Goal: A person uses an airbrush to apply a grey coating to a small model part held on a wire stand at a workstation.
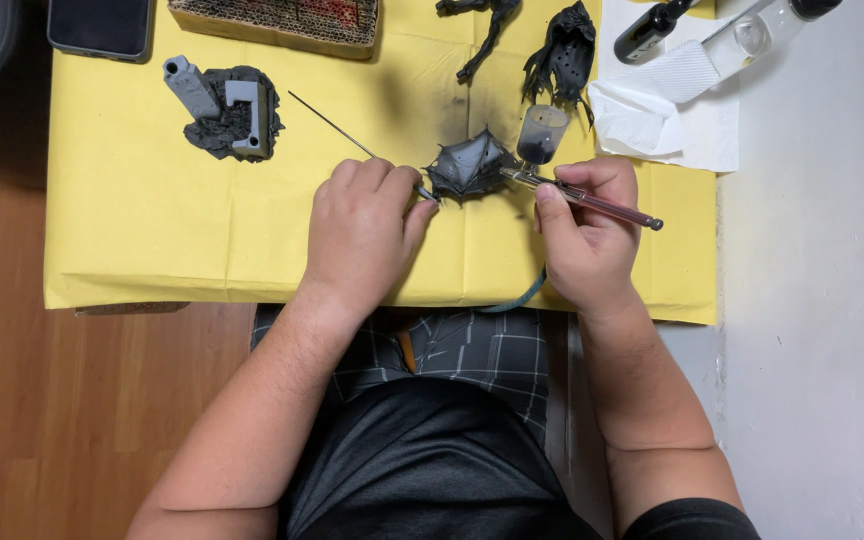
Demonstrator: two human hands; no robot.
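The left hand (362, 235) pinches a thin rod (332, 125) carrying a grey wing piece (467, 168), just right of its fingers. The right hand (587, 240) grips an airbrush (592, 200), its long axis pointing left at the wing, its nozzle almost touching. Black model parts (562, 55) lie beyond, on yellow paper (132, 220).

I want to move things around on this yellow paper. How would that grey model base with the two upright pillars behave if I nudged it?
The grey model base would probably slide rather than roll: its rough, rocky foot sits broad on the yellow paper. The leaning pillar looks thin, so it may snap if pushed there. It is likely light for its size.
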